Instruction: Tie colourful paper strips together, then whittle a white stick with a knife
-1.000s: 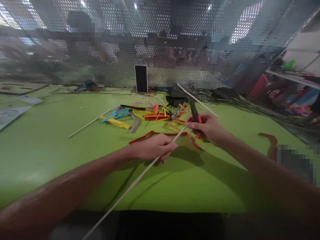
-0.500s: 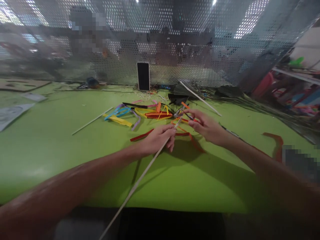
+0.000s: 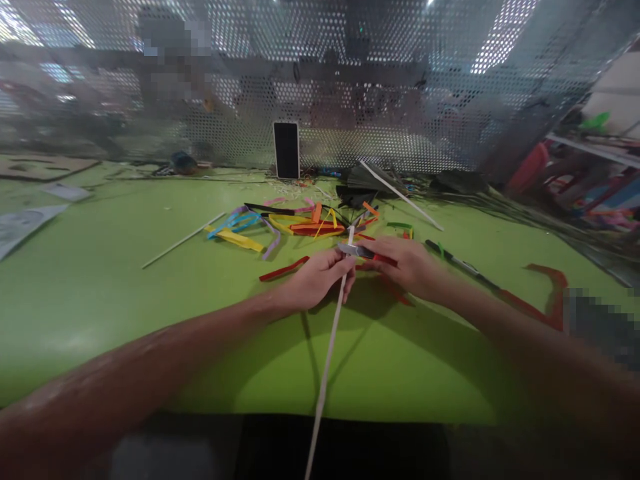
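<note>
A long pale strip runs from the table's middle down past its front edge, and my left hand is closed round it near its upper end. My right hand grips a small knife with a red handle. Its grey blade lies across the strip just above my left fingers. Behind the hands lies a loose group of coloured strips, among them an orange one, a yellow one and a blue one. A red strip is beside my left hand.
A dark-screened phone stands upright against the perforated metal screen. A thin stick lies at the left of the green table. Dark leaves, a pen-like tool and a curved red strip are to the right.
The knife and my right hand have come down and left, so the blade now crosses the strip. The strip's lower end has swung right and stands steeper.
</note>
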The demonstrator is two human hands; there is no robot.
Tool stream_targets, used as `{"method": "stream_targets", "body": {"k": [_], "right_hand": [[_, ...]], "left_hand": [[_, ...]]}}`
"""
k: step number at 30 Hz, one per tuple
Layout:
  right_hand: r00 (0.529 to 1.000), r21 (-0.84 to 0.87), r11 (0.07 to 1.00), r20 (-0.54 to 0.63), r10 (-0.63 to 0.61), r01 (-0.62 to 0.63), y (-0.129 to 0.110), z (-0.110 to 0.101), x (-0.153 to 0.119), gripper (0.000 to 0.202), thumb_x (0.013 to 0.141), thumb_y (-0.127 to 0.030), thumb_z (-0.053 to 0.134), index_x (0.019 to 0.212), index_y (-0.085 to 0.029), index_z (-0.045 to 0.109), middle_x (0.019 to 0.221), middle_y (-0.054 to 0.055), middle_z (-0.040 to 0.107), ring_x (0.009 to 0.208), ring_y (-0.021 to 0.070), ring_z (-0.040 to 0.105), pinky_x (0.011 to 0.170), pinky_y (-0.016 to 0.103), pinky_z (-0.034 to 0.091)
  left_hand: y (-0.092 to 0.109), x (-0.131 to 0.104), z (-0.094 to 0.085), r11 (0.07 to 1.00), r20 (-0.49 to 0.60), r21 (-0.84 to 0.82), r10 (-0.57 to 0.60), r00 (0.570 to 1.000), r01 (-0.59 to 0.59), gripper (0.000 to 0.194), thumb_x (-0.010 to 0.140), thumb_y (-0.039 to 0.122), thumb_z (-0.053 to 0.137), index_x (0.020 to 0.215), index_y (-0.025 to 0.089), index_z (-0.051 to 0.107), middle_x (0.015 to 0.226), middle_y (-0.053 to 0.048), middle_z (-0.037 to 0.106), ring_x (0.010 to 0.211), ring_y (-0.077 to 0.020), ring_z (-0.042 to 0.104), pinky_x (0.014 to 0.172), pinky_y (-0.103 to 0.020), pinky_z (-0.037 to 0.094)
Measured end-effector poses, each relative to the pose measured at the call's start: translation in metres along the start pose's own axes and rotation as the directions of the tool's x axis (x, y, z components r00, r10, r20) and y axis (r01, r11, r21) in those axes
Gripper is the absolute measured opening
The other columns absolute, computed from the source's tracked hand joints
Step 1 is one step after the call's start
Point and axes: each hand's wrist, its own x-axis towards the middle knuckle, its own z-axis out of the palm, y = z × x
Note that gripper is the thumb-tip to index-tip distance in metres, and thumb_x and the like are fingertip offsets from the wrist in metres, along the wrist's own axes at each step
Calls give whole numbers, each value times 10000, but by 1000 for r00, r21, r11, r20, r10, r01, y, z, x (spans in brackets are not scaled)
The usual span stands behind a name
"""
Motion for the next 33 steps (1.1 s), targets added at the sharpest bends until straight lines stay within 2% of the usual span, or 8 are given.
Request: {"method": "stream_targets", "body": {"k": [4,9,20,26,28,30,31,33], "right_hand": [[999,8,999,5,-36,36,-3,-2,0,415,1003,-410,526,1379,-273,637,1154,98,742,1022,262,686,884,392,534],[998,-43,997,8,-61,61,3,-1,1,432,1012,-411,516,1403,-259,619,1125,96,739,979,237,686,842,341,517],[999,-87,995,2,-46,46,11,0,2,468,986,-458,566,1400,-251,629,1135,99,739,941,238,687,772,321,482],[999,-104,994,-3,-35,34,10,1,3,456,983,-465,571,1385,-260,640,1121,96,742,928,230,678,762,315,474],[999,-86,996,-43,10,-14,22,-3,4,419,984,-449,570,1343,-256,671,1088,92,751,890,229,671,739,325,479],[987,-65,992,-124,104,-112,41,-10,5,378,979,-425,576,1267,-226,719,999,95,763,812,232,655,692,343,484],[978,-72,984,-145,151,-163,50,-14,5,394,979,-411,576,1286,-201,705,1052,111,754,855,247,657,731,371,498],[963,-30,981,-200,181,-191,63,-20,7,422,954,-463,598,1267,-205,712,1003,100,757,805,253,653,728,399,515]], "left_hand": [[0,-1,-1,995,-13,98,-18,1000,19,384,992,401,493,689,167,505,559,36,534,446,-58,448,465,-191,378],[2,-1,-5,989,-5,149,-14,1000,14,370,985,398,492,698,166,520,560,33,537,445,-58,434,454,-191,344],[4,0,-8,991,-73,100,-85,994,92,308,913,404,606,735,158,561,545,30,548,440,-59,443,432,-185,305],[4,0,-9,992,-78,111,-59,995,68,325,938,385,588,711,155,555,530,30,544,437,-60,459,436,-187,327],[7,-5,-8,988,-29,145,-51,998,55,325,941,399,593,732,151,571,544,31,557,442,-57,464,434,-180,334],[10,-10,-6,980,76,197,-56,995,40,309,938,416,606,782,149,603,571,31,582,448,-55,474,433,-173,349],[11,-11,-5,976,126,215,-62,990,34,306,939,426,604,809,149,617,585,30,596,449,-56,479,432,-172,359],[12,-12,-6,975,145,221,-57,988,23,315,952,440,583,833,151,625,595,31,605,439,-51,468,422,-167,355]]}}
